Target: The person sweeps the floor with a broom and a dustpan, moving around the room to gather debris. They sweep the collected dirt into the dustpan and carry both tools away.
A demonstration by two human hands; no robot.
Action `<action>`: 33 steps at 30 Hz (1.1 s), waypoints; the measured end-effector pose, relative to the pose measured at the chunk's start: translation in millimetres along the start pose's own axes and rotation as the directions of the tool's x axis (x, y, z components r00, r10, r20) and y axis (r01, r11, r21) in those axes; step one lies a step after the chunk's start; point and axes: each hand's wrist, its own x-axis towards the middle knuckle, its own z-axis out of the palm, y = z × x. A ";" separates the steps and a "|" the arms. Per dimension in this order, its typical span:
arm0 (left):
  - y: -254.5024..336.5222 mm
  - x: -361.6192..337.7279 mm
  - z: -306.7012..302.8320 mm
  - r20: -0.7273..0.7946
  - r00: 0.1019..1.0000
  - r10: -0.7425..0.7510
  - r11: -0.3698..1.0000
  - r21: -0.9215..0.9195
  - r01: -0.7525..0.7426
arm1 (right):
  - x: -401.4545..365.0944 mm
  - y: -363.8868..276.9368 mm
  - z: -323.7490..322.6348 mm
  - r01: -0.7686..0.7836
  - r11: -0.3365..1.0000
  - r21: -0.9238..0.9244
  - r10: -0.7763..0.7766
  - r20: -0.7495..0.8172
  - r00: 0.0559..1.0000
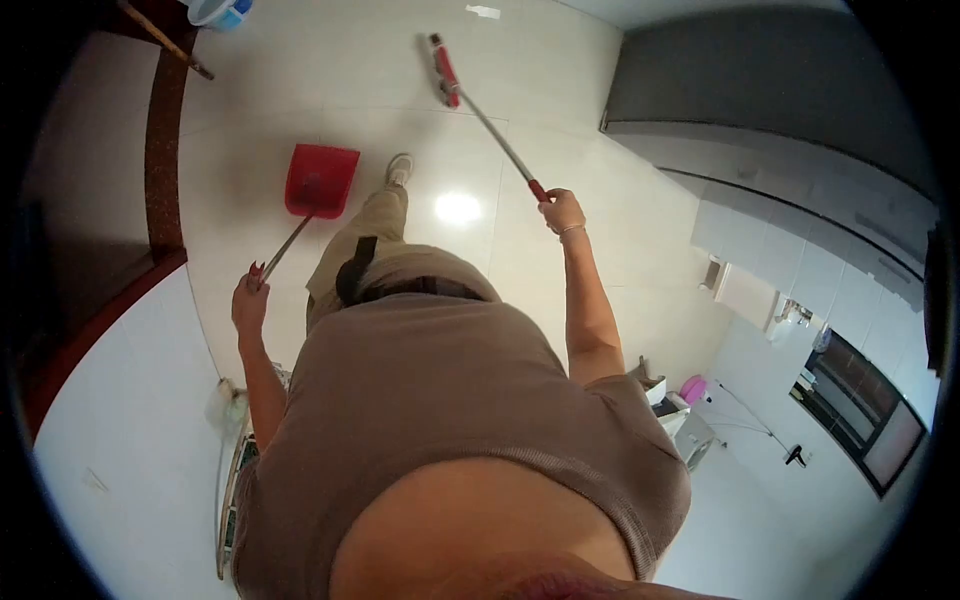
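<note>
My left hand (251,290) is closed around the upper end of the thin handle of a red dustpan (322,181). The dustpan rests on the pale tiled floor, left of my foot, with some dark matter in it that is too small to make out. My right hand (563,212) grips the red end of a long metal stick. At the stick's far end is the red head of a broom (445,73), at the top middle, over the floor beyond my foot.
A blue and white bucket (217,12) stands at the top left, near a wooden stick (168,42). A dark doorway with a brown sill (165,150) is on the left. A large grey panel (760,80) fills the upper right. White paper (483,12) lies on the floor.
</note>
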 end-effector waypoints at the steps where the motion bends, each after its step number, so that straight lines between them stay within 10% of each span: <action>1: 4.6 6.9 4.6 -0.023 1.000 -0.006 0.995 -0.099 0.003 | 5.9 -3.0 -9.6 0.028 0.999 -0.022 -0.029 -0.039 0.999; 15: 162.5 68.3 7.1 -0.078 0.996 -0.045 0.987 -0.158 0.032 | 254.2 6.9 -201.9 -0.168 0.970 -0.174 0.113 -0.285 0.952; 20: 184.5 35.9 29.9 -0.027 0.977 -0.213 0.953 -0.225 0.202 | 291.4 -95.7 -281.4 -0.252 0.921 -0.297 0.190 -0.221 0.956; 28: 216.2 2.7 35.3 -0.194 0.907 -0.374 0.866 -0.423 0.266 | 366.2 -185.2 -279.3 -0.066 0.807 -0.586 -0.007 -0.121 0.993; 33: 197.0 3.8 26.5 -0.181 0.931 -0.317 0.937 -0.211 0.278 | 308.5 -203.5 -243.2 0.090 0.685 -0.723 -0.136 -0.006 0.991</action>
